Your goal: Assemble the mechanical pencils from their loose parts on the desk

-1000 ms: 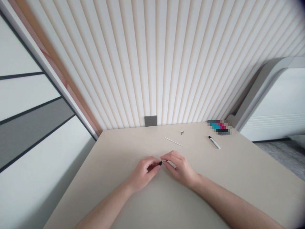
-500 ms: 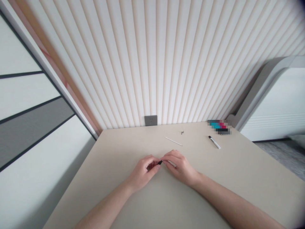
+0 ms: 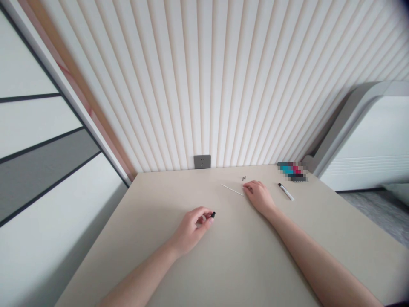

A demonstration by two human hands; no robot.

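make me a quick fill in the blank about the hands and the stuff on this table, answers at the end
The left hand holds a small piece coloured ____.
In the picture, the thin white stick lies to the ____ of the right hand.
The pen has a mostly ____ body.

Missing words: black; left; white.

Table (image 3: pixel 238 260), pale beige, plain surface, occupies lower centre of frame; thin white rod (image 3: pixel 232 189) lies slanted right of centre; small grey pieces (image 3: pixel 243 178) lie just above its right end; black-capped white pen (image 3: pixel 286 192) lies farther right; pixelated multicoloured item (image 3: pixel 292 172) rests at far right corner.
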